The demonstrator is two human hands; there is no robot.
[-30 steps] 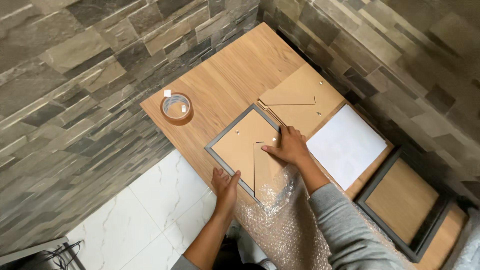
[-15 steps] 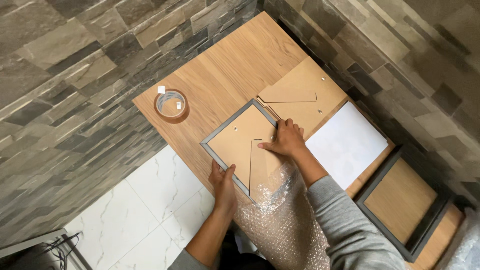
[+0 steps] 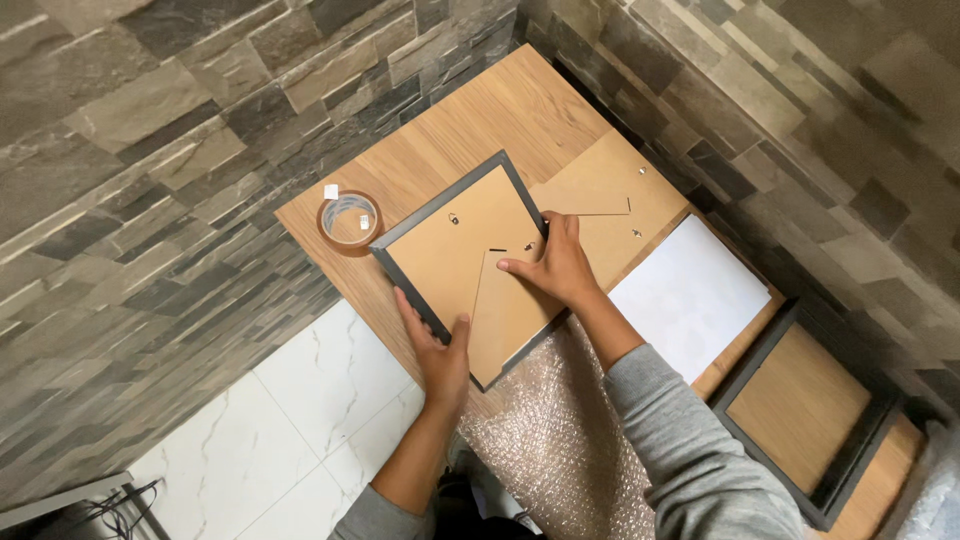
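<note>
A dark grey picture frame (image 3: 440,215) lies face down on the wooden table (image 3: 500,110), its brown backing board and fold-out stand showing. My left hand (image 3: 438,350) grips the frame's near left edge, thumb on the backing. My right hand (image 3: 555,268) rests flat on the backing near the stand's top, fingers spread toward the small metal clips.
A roll of clear tape (image 3: 351,220) sits left of the frame. A second brown backing board (image 3: 610,190) and a white sheet (image 3: 690,295) lie to the right. Bubble wrap (image 3: 560,440) hangs off the near edge. Another dark frame (image 3: 810,410) lies lower right. Stone walls surround the table.
Both hands stay on the frame, which has turned and shifted slightly under them. The view has shifted a little.
</note>
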